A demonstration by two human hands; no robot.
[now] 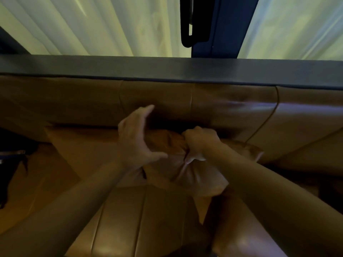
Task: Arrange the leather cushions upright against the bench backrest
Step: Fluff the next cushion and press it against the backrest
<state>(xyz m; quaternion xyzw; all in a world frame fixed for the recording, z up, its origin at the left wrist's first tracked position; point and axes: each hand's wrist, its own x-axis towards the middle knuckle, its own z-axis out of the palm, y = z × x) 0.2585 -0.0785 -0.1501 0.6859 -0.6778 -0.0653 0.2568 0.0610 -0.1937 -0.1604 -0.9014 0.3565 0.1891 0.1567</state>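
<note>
Leather cushion [200,175]: one, right hand [199,139] fingers bunching top; left hand [136,140] fingers spread, empty.

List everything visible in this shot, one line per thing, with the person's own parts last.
Tan leather cushion: one, tan-brown, lying on the bench seat, bunched in the middle.
Tan leather bench backrest: one, brown, panelled, across the middle.
Tan leather bench seat: one, brown, stitched panels, foreground.
Dark grey ledge: one, along the backrest top.
Pale sheer curtains: pale green-white, pleated, behind the ledge.
Dark blue frame post: one, upper centre.
Left hand: open, over the cushion.
Right hand: fist gripping the cushion.
</note>
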